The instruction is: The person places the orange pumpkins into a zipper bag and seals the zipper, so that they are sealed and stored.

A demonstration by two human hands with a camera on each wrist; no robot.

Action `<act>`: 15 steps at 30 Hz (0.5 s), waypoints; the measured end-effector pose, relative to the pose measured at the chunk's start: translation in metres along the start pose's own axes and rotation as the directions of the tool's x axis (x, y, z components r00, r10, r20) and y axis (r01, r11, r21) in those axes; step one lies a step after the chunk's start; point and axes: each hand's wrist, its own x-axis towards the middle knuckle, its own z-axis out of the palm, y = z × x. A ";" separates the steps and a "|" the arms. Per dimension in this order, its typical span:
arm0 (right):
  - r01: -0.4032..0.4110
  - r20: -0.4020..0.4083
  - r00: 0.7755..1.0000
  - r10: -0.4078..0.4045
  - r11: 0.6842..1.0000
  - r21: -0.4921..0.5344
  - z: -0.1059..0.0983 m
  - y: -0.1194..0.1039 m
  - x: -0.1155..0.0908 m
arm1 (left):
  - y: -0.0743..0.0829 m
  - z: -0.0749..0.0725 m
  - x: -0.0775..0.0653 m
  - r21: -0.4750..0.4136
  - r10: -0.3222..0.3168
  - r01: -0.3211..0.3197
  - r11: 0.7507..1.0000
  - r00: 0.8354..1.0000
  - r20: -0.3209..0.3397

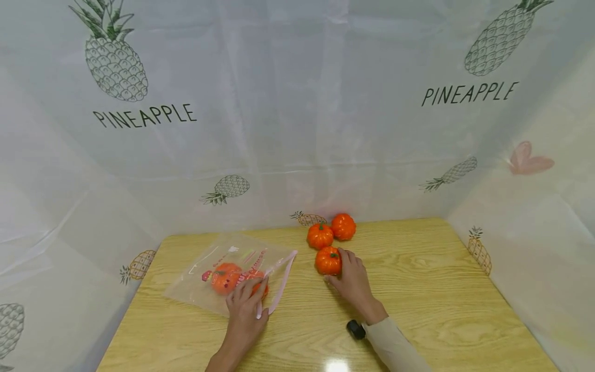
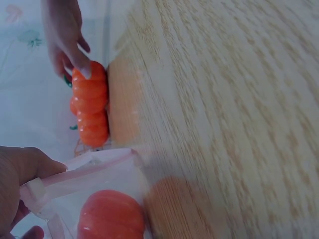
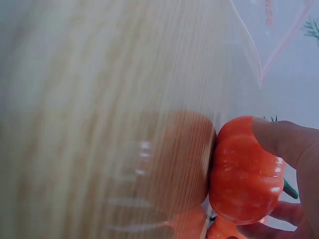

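Observation:
My right hand (image 1: 355,281) grips a small orange pumpkin (image 1: 327,261) with a green stem, thumb and fingers on opposite sides of it. In the right wrist view that pumpkin (image 3: 244,174) sits at the tabletop. My left hand (image 1: 245,312) holds the pink-edged mouth of a clear plastic zip bag (image 1: 197,281) lying on the table. The left wrist view shows the thumb on the bag's edge and the mouth parted. Inside the bag are two orange pumpkins, one in plain sight (image 1: 225,279) and another (image 2: 112,219) partly hidden by my left hand in the head view.
Just behind the gripped pumpkin stand two more, a nearer one (image 1: 319,236) and a farther one (image 1: 344,227) by the back curtain (image 1: 279,129). A black object (image 1: 356,329) is at my right wrist. The wooden table (image 1: 418,289) has curtain on three sides.

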 end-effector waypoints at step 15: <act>-0.030 0.033 0.999 0.030 0.999 0.012 0.003 -0.004 0.005 | 0.001 -0.001 0.000 -0.005 -0.010 0.010 1.000 1.000 0.013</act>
